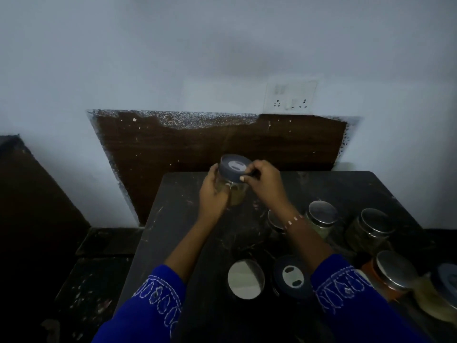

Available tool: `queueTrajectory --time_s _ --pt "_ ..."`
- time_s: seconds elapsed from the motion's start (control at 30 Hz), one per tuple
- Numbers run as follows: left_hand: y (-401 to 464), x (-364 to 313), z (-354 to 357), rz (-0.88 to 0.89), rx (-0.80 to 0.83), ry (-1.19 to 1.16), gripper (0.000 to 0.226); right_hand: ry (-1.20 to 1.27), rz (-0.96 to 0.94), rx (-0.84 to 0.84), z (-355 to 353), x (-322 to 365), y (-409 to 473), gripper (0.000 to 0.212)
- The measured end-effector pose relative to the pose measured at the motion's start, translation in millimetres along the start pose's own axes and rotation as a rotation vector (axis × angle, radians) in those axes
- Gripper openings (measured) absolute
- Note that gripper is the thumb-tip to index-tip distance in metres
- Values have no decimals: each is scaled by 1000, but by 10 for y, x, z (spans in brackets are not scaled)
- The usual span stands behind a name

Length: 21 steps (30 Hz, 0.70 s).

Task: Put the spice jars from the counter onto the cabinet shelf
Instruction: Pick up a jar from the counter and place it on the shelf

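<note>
A clear spice jar point(236, 194) with a dark blue lid and pale yellowish contents is held above the back of the dark counter point(188, 243). My left hand point(212, 191) wraps the jar's glass body from the left. My right hand point(264, 180) grips the rim of the jar's lid from the right. Several more jars stand on the counter: a steel-lidded one point(246, 279), a blue-lidded one point(291, 277), and steel-lidded ones at the right point(322, 215) point(376, 225) point(393, 271). No cabinet shelf is in view.
A brown backsplash panel point(222, 142) rises behind the counter. A white switch and socket plate point(290, 96) is on the wall above it. A dark lower ledge point(99, 268) lies left of the counter. The scene is dim.
</note>
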<state>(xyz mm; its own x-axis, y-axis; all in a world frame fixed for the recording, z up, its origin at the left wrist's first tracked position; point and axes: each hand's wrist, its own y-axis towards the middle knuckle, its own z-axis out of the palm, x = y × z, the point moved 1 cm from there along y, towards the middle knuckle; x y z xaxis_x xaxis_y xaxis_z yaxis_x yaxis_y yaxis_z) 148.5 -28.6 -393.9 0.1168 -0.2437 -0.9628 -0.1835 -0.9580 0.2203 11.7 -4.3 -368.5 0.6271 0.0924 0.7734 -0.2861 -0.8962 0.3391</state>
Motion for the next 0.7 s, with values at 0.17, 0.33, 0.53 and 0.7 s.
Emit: queueTrajectory --time_s 0.17,0.33,0.53,0.7 --pt "164 -576 160 304 101 -32 66 41 -136 -147 -669 505 210 13" --pt "311 -1057 402 440 69 2 95 121 -203 -244 -1114 844 231 17" --pt "415 -1348 564 271 117 -219 99 367 -192 -338 -1515 871 166 16" --pt "412 -1558 573 51 412 -786 60 489 3 -162 -1596 679 44 23"
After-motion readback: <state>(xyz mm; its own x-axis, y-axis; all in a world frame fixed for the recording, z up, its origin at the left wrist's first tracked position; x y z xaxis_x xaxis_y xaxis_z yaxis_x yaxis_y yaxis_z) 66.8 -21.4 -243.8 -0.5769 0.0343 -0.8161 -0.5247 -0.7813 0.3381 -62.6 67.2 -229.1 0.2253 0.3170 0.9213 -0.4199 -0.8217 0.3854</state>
